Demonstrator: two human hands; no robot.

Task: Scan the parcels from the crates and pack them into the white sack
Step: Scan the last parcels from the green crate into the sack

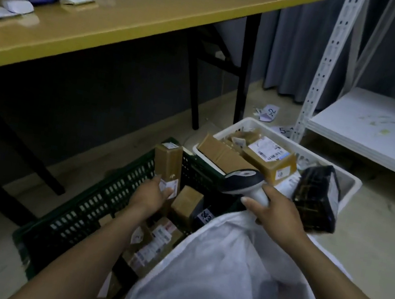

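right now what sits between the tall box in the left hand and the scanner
In the head view, a small brown box stands in the green crate between the tall box and the scanner.

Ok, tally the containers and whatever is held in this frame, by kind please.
Dark green slatted plastic crate: 1
White plastic crate: 1
White fabric sack: 1
Black-and-white handheld barcode scanner, gripped by right hand: 1
Tall brown cardboard parcel, held by left hand: 1
Total: 5

White sack (219,269) mouth blocks green crate (94,205) near side; floor right free
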